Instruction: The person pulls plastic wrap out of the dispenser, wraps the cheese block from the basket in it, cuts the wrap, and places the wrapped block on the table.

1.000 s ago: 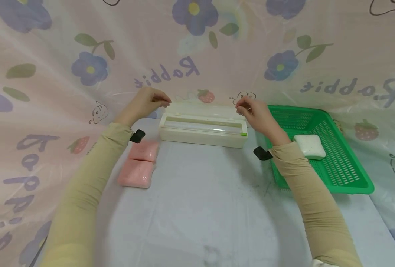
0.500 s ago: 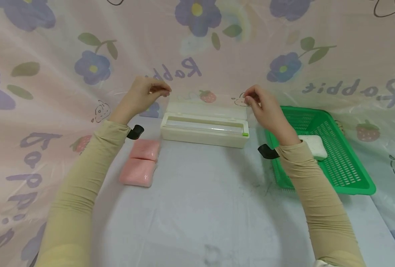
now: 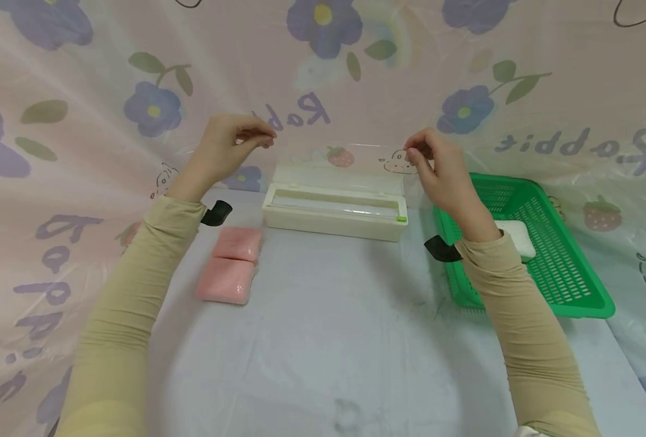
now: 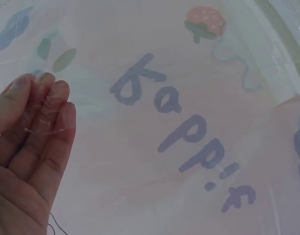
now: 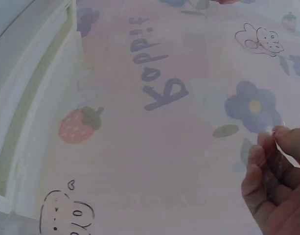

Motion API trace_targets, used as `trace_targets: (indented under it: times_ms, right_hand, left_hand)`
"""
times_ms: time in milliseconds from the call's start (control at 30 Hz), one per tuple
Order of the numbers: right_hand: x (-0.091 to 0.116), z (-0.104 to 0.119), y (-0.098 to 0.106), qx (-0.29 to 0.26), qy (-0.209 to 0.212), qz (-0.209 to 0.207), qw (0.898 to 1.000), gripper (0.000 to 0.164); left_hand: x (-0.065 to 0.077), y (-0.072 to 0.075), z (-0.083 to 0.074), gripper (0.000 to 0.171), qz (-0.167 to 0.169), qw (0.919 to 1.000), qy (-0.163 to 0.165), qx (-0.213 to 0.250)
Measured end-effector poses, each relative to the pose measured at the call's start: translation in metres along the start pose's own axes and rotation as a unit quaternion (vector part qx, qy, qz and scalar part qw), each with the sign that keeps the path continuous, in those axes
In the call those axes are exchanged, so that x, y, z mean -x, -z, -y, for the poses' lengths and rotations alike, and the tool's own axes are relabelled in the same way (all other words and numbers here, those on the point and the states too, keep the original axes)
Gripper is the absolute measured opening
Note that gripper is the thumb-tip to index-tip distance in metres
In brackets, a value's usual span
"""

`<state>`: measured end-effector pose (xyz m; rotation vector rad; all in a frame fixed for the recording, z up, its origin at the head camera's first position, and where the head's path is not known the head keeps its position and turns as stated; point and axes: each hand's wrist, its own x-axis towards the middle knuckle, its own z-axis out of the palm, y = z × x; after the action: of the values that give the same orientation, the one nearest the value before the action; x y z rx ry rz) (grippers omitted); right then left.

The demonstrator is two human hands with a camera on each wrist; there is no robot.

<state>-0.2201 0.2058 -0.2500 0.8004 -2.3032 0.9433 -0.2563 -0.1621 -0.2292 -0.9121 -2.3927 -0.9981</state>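
The left hand (image 3: 226,150) pinched, thumb (image 4: 10,110) against curled fingers (image 4: 60,132), wrist (image 3: 185,187) below and behind them. The right hand (image 3: 443,176) pinched likewise, fingertips (image 3: 410,144) pointing towards the left ones, and both sleeved forearms (image 3: 525,321) sloped back from the fingers.

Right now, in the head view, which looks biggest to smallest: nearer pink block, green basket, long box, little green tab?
1. Green basket, even partly covered
2. Long box
3. Nearer pink block
4. Little green tab
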Motion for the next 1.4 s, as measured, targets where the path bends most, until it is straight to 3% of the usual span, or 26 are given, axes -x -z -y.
trace_targets:
  times_ms: [200,433,567,800,967,1033,1067,1233,1333,1400]
  right_hand:
    - [0.0,0.013,0.005,-0.005,0.013,-0.012,1.0,0.013]
    - [0.012,0.023,0.009,0.0,0.061,-0.019,0.998,0.009]
    - [0.022,0.033,0.011,0.014,0.082,-0.011,0.997,0.009]
    - [0.049,0.055,0.015,0.019,0.086,0.014,0.996,0.015]
    - [0.074,0.063,0.017,0.015,0.115,0.047,0.992,0.013]
    - [0.085,0.064,0.015,0.006,0.134,0.063,0.989,0.003]
    - [0.091,0.065,0.014,-0.001,0.144,0.069,0.987,0.006]
    - [0.12,0.068,0.006,-0.026,0.162,0.123,0.979,0.024]
    - [0.139,0.067,-0.003,-0.026,0.161,0.154,0.975,0.021]
    - [0.153,0.065,-0.01,-0.023,0.159,0.17,0.972,0.011]
  left_hand:
    - [0.003,0.006,-0.005,0.011,-0.015,0.9999,-0.002,0.003]
    - [0.017,0.014,-0.016,0.009,0.0,0.9995,-0.012,0.029]
    - [0.028,0.019,-0.022,0.009,0.004,0.9995,-0.02,0.024]
    - [0.058,0.024,-0.035,0.014,0.015,0.9973,-0.066,0.029]
    - [0.087,0.021,-0.043,0.022,0.052,0.9922,-0.106,0.04]
    - [0.099,0.018,-0.045,0.025,0.079,0.9896,-0.11,0.049]
    - [0.105,0.016,-0.046,0.026,0.094,0.9879,-0.111,0.055]
    - [0.136,0.0,-0.044,0.027,0.167,0.978,-0.096,0.079]
    - [0.154,-0.013,-0.042,0.022,0.204,0.9729,-0.072,0.081]
    - [0.165,-0.022,-0.04,0.019,0.228,0.9691,-0.053,0.079]
